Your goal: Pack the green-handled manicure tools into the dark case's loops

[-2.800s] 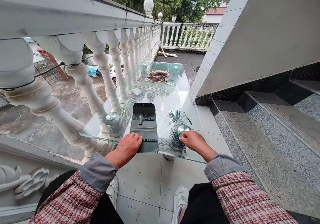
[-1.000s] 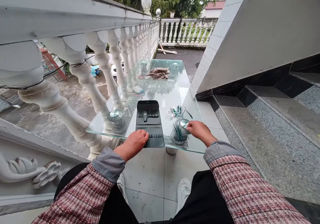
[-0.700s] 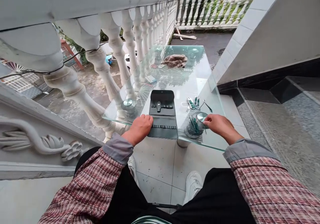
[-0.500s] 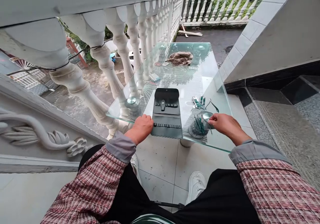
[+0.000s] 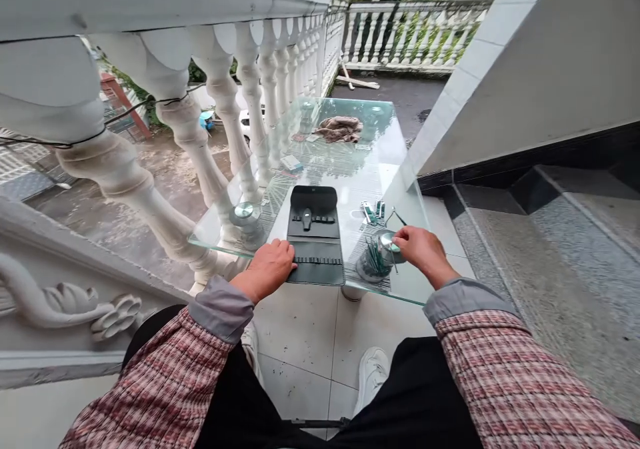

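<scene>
An open black tool case (image 5: 315,233) lies flat on the near end of a glass table (image 5: 345,169), with one small tool in its upper row of loops. My left hand (image 5: 269,267) rests, fingers curled, on the case's near left corner. My right hand (image 5: 420,249) pinches a thin metal tool over a heap of slim green-handled tools (image 5: 374,257) to the right of the case. Further green-handled tools and small pliers (image 5: 376,211) lie just beyond that heap.
A white stone balustrade (image 5: 210,95) runs along the table's left side. A crumpled brown cloth (image 5: 340,129) and a small box (image 5: 291,163) lie farther down the table. Round metal leg caps (image 5: 243,210) show through the glass. Granite steps (image 5: 540,249) rise at right.
The camera has swung about while both hands stayed in place. My right hand has lifted slightly off the heap and now pinches a thin tool.
</scene>
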A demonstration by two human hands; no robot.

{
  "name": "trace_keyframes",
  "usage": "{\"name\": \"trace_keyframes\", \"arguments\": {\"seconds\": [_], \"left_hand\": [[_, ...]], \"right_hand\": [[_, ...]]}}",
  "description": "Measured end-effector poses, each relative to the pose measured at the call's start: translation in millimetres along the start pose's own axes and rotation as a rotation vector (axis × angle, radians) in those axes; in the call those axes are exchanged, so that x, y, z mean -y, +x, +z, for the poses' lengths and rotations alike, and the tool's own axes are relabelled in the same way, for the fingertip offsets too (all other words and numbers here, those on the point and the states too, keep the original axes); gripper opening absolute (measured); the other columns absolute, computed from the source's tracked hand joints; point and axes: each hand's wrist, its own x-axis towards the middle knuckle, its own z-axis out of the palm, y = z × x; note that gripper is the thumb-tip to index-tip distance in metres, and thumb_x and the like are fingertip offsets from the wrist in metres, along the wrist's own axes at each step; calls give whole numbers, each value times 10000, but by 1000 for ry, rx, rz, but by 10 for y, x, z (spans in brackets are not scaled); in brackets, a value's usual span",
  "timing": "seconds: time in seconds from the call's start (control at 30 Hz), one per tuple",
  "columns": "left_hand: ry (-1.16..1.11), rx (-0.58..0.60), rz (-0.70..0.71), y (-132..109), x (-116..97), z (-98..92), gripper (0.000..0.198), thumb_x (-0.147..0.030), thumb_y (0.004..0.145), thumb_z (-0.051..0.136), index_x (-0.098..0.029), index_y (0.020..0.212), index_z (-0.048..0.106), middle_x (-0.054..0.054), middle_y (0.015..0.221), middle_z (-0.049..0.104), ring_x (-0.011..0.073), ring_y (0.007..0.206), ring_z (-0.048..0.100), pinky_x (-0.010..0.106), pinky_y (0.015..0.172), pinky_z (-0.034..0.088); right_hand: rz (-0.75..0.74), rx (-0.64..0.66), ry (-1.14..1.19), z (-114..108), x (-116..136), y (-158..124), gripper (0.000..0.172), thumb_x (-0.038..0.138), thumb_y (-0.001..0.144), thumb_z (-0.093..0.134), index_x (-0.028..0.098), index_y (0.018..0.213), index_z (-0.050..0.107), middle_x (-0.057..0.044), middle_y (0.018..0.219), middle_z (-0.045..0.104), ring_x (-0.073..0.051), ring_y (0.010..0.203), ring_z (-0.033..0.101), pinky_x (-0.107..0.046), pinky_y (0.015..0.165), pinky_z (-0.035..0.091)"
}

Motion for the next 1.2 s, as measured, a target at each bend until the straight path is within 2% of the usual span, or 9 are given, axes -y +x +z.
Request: {"name": "trace_keyframes", "arguments": {"seconds": [0.2, 0.37, 0.5, 0.77, 1.0, 1.2], "left_hand": [[16, -27, 31, 38, -45, 37, 211, -279, 933, 472, -94, 999, 548, 127, 920, 579, 223, 834, 532, 308, 649, 398], [28, -38, 34, 73, -65, 67, 208, -261, 926, 475, -88, 1008, 555, 133, 906, 579, 241, 836, 537, 326, 645, 399], [38, -50, 51, 88, -71, 76, 206, -261, 919, 484, -87, 1000, 561, 131, 887, 575, 247, 826, 538, 330, 642, 395], [70, -59, 62, 83, -81, 63, 207, -251, 931, 447, -85, 987, 557, 128, 863, 569, 237, 792, 527, 323, 630, 375], [78, -59, 82, 103, -82, 59, 214, -256, 937, 434, -86, 976, 558, 125, 855, 568, 237, 789, 533, 326, 639, 383], [75, -72, 90, 110, -96, 39, 201, -253, 933, 448, -89, 978, 555, 127, 862, 570, 235, 782, 534, 328, 638, 397]], "right_hand": [[6, 12, 48, 41, 69, -11, 187, 333, 800, 513, 228, 807, 668, -35, 862, 691, -174, 783, 592, -250, 561, 331], [-18, 28, 52, 95, 196, -10, 223, 388, 814, 512, 226, 791, 663, -41, 840, 684, -181, 794, 591, -260, 571, 328], [-24, 30, 41, 116, 245, 28, 206, 367, 814, 512, 221, 806, 657, -52, 862, 681, -189, 810, 595, -262, 588, 336], [-26, 52, 36, 103, 235, 43, 164, 312, 800, 513, 226, 785, 652, -42, 855, 686, -193, 811, 604, -259, 585, 342], [-44, 65, 34, 97, 198, 1, 204, 398, 784, 549, 226, 810, 655, -40, 895, 692, -193, 838, 605, -257, 596, 351], [-37, 67, 22, 84, 230, -12, 158, 325, 773, 549, 226, 808, 668, -49, 901, 691, -198, 849, 610, -259, 608, 360]]}}
